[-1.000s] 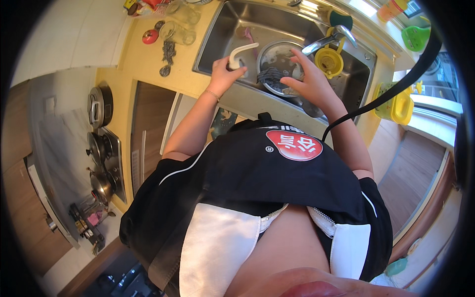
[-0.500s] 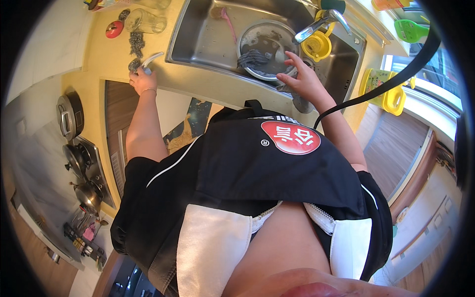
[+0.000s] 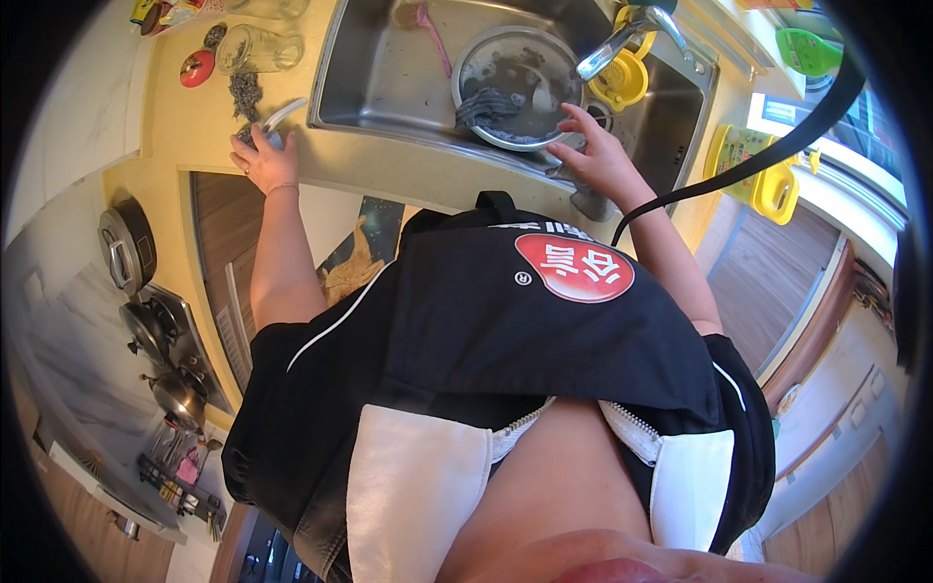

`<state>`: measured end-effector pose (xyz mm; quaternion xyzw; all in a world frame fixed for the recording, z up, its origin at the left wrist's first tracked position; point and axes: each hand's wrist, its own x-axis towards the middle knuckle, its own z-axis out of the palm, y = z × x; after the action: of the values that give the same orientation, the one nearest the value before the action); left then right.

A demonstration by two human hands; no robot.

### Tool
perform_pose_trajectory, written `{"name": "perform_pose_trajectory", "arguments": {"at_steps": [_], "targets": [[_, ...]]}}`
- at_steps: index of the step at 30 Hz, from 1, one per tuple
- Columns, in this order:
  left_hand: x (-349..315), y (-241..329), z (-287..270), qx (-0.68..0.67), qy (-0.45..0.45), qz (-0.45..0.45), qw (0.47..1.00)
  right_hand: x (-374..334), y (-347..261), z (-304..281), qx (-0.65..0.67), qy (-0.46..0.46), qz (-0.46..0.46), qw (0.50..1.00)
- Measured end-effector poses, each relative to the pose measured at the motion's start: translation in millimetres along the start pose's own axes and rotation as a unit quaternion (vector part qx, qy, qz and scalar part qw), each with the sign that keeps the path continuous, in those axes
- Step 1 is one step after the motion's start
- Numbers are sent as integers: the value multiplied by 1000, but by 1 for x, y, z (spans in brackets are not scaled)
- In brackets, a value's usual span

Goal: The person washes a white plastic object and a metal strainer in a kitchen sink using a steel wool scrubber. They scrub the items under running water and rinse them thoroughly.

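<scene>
My left hand is at the counter left of the sink. Its thumb and fingers are around a scrubber-like thing with a curved white handle; its lower part is mostly hidden. A grey wiry clump sits by the fingertips. Over the right rim of a round metal basin hovers my right hand, open, thumb and fingers apart, holding nothing. Murky water fills part of the basin, and a dark grey crumpled cloth lies at its left side.
The steel sink holds the basin, a pink-handled brush and a yellow strainer beneath the faucet. A glass jar, red lid and steel wool are on the counter. A yellow container stands right.
The view has shifted slightly, moving the counter and sink leftward in the picture. The white handle has moved a little away from me with my left hand. My right hand stays spread by the basin.
</scene>
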<state>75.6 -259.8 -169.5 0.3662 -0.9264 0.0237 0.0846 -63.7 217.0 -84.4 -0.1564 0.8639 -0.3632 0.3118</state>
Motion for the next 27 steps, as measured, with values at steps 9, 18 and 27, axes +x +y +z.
{"name": "perform_pose_trajectory", "arguments": {"at_steps": [9,18,27], "targets": [[-19,-1,-16,-18,104,11,994,-13,7,3,29,6,17,999],[-111,116,-40,-281,-54,275,918,-25,9,14,62,1,-14,998],[-115,223,-26,-405,-261,424,767,-54,21,3,42,113,52,991]]}}
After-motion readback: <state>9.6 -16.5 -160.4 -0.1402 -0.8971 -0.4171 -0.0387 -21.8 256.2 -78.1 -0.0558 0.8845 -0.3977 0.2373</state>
